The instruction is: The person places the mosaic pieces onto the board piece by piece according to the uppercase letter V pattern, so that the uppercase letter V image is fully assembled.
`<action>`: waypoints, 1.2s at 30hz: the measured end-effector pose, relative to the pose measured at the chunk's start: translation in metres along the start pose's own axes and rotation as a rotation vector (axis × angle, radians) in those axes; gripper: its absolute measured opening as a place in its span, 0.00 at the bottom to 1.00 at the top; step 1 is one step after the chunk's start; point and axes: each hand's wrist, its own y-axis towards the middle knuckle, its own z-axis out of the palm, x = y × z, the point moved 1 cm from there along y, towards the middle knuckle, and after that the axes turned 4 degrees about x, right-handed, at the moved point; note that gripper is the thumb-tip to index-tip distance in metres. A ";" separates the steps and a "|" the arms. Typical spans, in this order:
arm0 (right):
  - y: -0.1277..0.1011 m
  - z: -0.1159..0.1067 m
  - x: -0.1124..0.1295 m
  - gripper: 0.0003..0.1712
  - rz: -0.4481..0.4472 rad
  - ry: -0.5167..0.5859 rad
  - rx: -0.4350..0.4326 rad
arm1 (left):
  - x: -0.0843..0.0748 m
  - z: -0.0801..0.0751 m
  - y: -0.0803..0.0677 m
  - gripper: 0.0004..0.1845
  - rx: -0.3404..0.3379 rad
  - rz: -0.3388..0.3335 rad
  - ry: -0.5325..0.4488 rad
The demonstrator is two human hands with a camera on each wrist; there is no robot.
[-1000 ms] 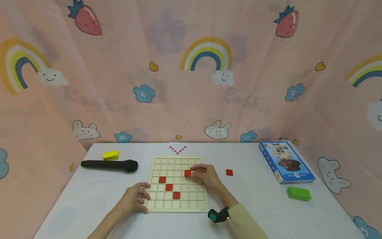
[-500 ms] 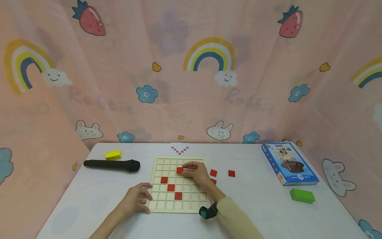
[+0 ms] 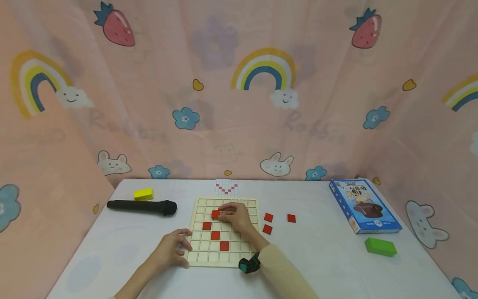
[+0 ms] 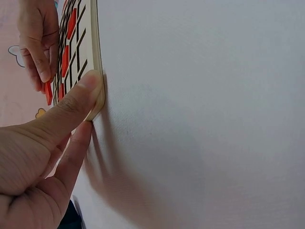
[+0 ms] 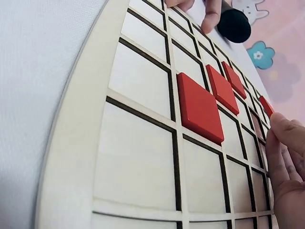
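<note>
A wooden grid board (image 3: 225, 261) lies on the white table. Three red tiles (image 3: 215, 235) run in a diagonal across its cells, seen close up as red tiles (image 5: 200, 107) in the right wrist view. My right hand (image 3: 223, 214) reaches over the board and pinches a fourth red tile (image 3: 215, 214) at its fingertips (image 5: 281, 143), low over an upper-left cell. My left hand (image 3: 180, 245) holds the board's near left corner, thumb (image 4: 88, 88) on the board rim (image 4: 95, 47) and index finger beside the edge.
Three loose red tiles (image 3: 268, 217) lie right of the board. A black microphone (image 3: 142, 207) and a yellow block (image 3: 143, 194) sit at the left. A pattern card (image 3: 226, 187) lies behind the board. A blue box (image 3: 364, 205) and a green block (image 3: 381, 246) are at the right.
My right hand has carried the red tile leftward over the board by about two cells. Two loose tiles it had hidden now show. The left hand stays on the corner.
</note>
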 end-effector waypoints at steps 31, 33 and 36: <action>0.016 0.034 0.007 0.11 0.030 -0.150 0.015 | 0.000 -0.002 0.000 0.19 0.016 0.011 0.017; 0.017 0.034 0.007 0.11 0.015 -0.155 0.022 | 0.000 -0.002 0.000 0.19 0.018 0.014 0.012; 0.017 0.035 0.006 0.11 0.001 -0.152 0.031 | 0.001 -0.002 0.000 0.19 0.015 0.019 0.011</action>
